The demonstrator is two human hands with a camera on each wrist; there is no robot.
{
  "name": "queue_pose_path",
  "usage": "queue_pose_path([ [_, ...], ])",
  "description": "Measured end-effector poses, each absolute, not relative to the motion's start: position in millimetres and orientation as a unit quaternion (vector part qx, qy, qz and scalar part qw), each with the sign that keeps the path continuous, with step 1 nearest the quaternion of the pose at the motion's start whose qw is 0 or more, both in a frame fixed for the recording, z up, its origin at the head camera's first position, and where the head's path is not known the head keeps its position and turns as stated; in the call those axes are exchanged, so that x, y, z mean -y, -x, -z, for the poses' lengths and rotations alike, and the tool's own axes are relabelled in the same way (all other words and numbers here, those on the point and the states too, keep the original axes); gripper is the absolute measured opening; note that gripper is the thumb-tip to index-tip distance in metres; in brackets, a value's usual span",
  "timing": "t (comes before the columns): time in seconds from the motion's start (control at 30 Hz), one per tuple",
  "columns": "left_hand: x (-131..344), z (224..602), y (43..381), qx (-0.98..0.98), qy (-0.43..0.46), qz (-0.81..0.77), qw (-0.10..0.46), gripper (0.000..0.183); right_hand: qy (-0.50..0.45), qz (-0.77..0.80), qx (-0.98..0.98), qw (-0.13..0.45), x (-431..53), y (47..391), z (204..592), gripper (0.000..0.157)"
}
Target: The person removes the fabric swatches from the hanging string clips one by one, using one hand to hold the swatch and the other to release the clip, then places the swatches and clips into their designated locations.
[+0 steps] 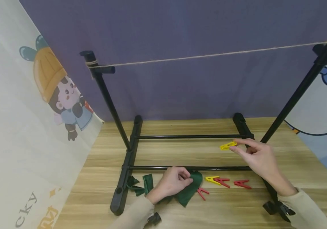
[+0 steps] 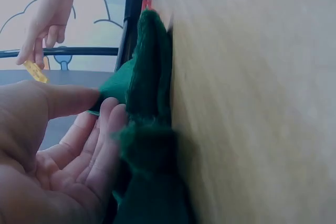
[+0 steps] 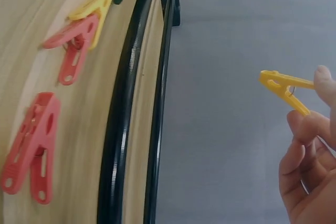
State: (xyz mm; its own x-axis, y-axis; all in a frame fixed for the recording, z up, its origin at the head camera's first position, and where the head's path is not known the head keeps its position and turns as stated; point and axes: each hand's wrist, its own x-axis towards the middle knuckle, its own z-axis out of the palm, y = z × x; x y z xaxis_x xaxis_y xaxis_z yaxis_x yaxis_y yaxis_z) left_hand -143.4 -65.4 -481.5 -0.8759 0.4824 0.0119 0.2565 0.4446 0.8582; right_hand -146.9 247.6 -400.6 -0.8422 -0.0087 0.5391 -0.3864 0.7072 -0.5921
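Observation:
My right hand [image 1: 260, 158] pinches a yellow clothespin [image 1: 228, 146] by its handle ends, raised above the black frame's lower bars. The right wrist view shows the handles of this clothespin [image 3: 286, 86] between thumb and finger. My left hand [image 1: 172, 182] is low at the front bar, pinching a dark green cloth [image 1: 187, 194] between thumb and fingers. Bunched green fabric [image 2: 152, 72] lies beside those fingers in the left wrist view; its full shape is hidden. Just right of the cloth, a red clothespin [image 1: 202, 193] lies on the table.
A twine line [image 1: 209, 56] stretches between two black posts [image 1: 110, 105] of the stand. Right of the cloth lie a yellow clothespin [image 1: 211, 180] overlapped by a red one [image 1: 222, 181], plus another red clothespin [image 1: 241, 183]. Crossbars [image 1: 192, 136] run low above the wooden tabletop [image 1: 209, 210].

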Motion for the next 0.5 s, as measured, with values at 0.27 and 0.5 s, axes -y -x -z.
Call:
queue_pose_path([
  [0.27,66.9,477.6,141.9,-0.865,-0.213,-0.441,0.108,0.009,-0.110,-0.367,0.894,0.234,-249.9,139.8,406.6,0.023],
  [0.5,67.8,476.4,141.5,-0.877,-0.224,-0.417,0.083,0.008,-0.128,-0.360,0.892,0.243,-253.1,137.3,414.8,0.023],
])
